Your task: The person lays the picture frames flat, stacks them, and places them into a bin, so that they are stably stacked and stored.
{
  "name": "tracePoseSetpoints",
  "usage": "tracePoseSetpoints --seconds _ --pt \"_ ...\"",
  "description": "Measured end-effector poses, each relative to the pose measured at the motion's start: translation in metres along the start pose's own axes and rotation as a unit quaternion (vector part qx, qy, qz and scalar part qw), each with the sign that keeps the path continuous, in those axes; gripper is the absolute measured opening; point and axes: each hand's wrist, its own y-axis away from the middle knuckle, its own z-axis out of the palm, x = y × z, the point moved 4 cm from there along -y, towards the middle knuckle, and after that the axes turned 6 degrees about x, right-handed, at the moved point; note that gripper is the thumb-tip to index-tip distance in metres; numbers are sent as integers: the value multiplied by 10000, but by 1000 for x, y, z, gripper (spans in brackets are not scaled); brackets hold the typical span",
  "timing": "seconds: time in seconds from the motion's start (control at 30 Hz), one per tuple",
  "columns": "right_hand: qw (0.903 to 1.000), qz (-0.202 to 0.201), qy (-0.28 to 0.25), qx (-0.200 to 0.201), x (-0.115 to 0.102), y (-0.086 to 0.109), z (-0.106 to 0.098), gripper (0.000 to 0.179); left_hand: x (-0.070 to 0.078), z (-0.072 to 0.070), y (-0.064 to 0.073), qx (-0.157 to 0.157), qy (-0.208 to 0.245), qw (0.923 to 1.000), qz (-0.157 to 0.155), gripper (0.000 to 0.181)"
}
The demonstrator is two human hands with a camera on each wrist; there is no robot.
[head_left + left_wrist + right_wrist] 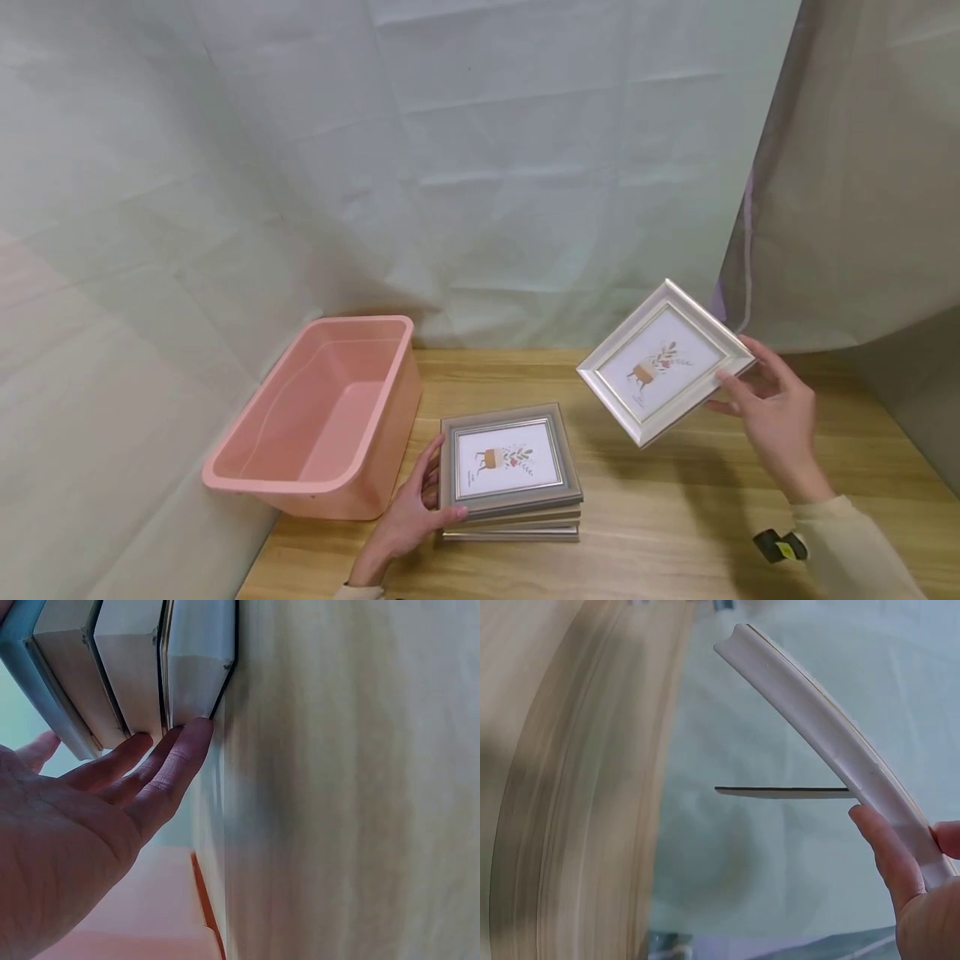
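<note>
The right hand (780, 421) grips a white, gold-lined frame (662, 363) right of the stack (512, 465) (lower faces hidden), which the left hand (408, 512) touches with straight fingers.

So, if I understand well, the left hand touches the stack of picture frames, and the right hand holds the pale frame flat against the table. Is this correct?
Not quite: the pale frame is held up, tilted, above the table, as the head view shows. The right hand does hold it, and the left hand touches the stack of picture frames.
</note>
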Motion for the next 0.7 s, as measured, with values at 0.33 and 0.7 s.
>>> tracePoseSetpoints --seconds 0.33,0.7 --pt "9985 414 -228 277 -5 18 21 60 6 0 1 9 -227 9997 -2 115" --pt "9958 826 -334 192 -6 42 48 62 32 -1 3 553 -2029 9758 591 116"
